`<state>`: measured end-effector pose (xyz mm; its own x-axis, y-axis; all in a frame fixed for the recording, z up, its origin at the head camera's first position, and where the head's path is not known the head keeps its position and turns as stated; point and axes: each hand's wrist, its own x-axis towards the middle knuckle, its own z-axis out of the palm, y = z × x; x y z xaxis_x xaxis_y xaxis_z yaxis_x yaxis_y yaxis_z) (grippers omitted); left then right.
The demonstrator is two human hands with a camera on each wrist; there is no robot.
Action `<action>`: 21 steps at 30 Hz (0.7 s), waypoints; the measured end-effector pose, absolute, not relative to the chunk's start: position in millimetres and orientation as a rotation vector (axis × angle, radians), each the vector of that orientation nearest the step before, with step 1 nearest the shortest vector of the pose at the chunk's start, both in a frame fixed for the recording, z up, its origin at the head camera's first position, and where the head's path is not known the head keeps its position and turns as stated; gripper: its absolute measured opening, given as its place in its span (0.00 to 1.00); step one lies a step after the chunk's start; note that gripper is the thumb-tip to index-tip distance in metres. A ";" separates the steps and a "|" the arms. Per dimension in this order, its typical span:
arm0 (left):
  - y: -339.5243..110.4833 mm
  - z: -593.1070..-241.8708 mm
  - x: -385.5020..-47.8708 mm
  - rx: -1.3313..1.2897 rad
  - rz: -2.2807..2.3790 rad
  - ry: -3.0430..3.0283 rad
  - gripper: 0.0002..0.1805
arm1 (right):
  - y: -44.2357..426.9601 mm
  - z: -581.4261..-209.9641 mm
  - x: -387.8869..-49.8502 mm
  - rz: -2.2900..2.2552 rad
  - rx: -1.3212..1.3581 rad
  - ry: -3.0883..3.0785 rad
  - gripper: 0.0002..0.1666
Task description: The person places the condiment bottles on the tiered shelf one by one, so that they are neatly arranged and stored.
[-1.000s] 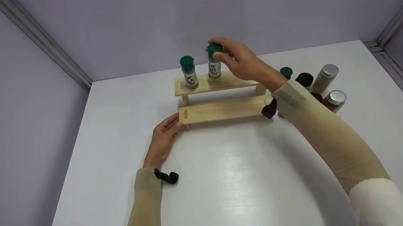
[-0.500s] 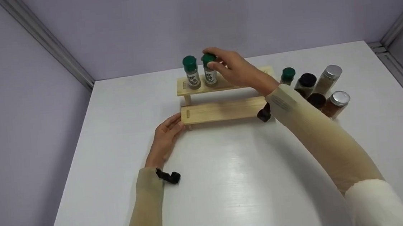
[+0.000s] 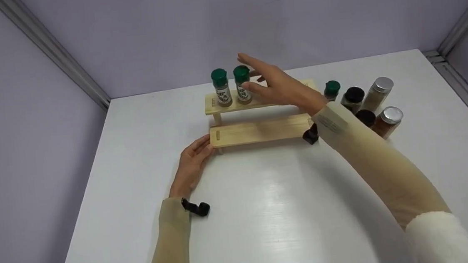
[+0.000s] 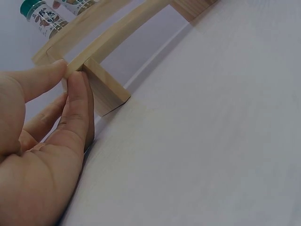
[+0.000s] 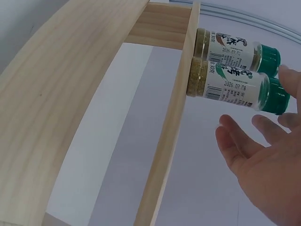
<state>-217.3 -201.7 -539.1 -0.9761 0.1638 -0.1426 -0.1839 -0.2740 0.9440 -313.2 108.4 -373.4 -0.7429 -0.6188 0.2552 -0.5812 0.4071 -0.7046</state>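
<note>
A two-step wooden spice rack (image 3: 259,132) stands on the white table. Two green-capped spice jars, the left one (image 3: 222,88) and the right one (image 3: 243,85), stand upright side by side at the left of its upper step. My right hand (image 3: 282,86) is beside the right jar with its fingers spread and holds nothing. In the right wrist view, a gap shows between the lower fingers (image 5: 242,141) and that jar. At the left end of the lower step, my left hand (image 3: 190,164) pinches the board's corner between thumb (image 4: 47,77) and fingers.
Right of the rack stand a green-capped jar (image 3: 332,90), two black-capped jars, one behind (image 3: 353,99) and one in front (image 3: 365,117), and two silver-capped jars, one behind (image 3: 378,94) and one in front (image 3: 388,121). Pale walls rise behind and at both sides.
My right hand lowered the second green-capped jar onto the upper step, moving it left beside the first. Its fingers then let go and spread. The left hand stayed at the rack.
</note>
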 end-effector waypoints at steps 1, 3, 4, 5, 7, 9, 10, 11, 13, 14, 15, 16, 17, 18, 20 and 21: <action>-201.6 -539.4 -217.2 -0.025 2.343 1.746 0.27 | 113.3 -373.8 -309.7 -1.274 -1.104 2.620 0.42; -201.5 -540.0 -217.1 -0.028 2.342 1.741 0.27 | 125.3 -373.9 -300.7 -1.291 -1.106 2.682 0.40; -201.6 -540.4 -217.3 -0.027 2.338 1.743 0.27 | 131.9 -374.2 -296.0 -1.303 -1.112 2.718 0.38; -201.8 -540.7 -217.6 -0.025 2.334 1.746 0.27 | 138.7 -374.5 -291.3 -1.319 -1.118 2.752 0.37; -203.1 -541.0 -218.0 -0.030 2.335 1.748 0.27 | 151.6 -375.1 -282.5 -1.350 -1.151 2.807 0.34; -205.2 -540.5 -218.4 -0.033 2.336 1.755 0.27 | 163.2 -376.0 -274.7 -1.383 -1.170 2.843 0.32; -206.3 -540.1 -218.6 -0.033 2.334 1.760 0.27 | 168.7 -376.0 -270.6 -1.391 -1.175 2.858 0.31; -207.2 -539.7 -219.0 -0.033 2.332 1.763 0.27 | 174.3 -376.1 -266.7 -1.394 -1.175 2.875 0.30; -209.2 -538.6 -219.4 -0.028 2.327 1.770 0.27 | 184.4 -376.7 -260.3 -1.410 -1.165 2.900 0.29; -209.9 -537.9 -219.8 -0.027 2.325 1.773 0.28 | 189.4 -377.2 -257.5 -1.414 -1.155 2.912 0.28; -210.6 -537.4 -220.2 -0.026 2.325 1.773 0.28 | 194.5 -377.6 -254.3 -1.414 -1.137 2.923 0.29; -211.3 -536.9 -220.4 -0.031 2.328 1.770 0.28 | 199.7 -378.2 -251.2 -1.408 -1.122 2.938 0.29; -212.0 -536.4 -220.5 -0.034 2.329 1.771 0.28 | 204.7 -379.1 -248.5 -1.396 -1.102 2.957 0.29; -212.8 -535.8 -220.3 -0.036 2.331 1.770 0.28 | 209.6 -379.9 -245.7 -1.388 -1.075 2.975 0.29; -214.0 -535.2 -219.9 -0.047 2.341 1.764 0.27 | 219.5 -381.5 -239.7 -1.372 -1.021 3.012 0.30; -214.3 -535.1 -219.7 -0.051 2.345 1.763 0.27 | 224.8 -381.9 -236.6 -1.368 -0.997 3.031 0.30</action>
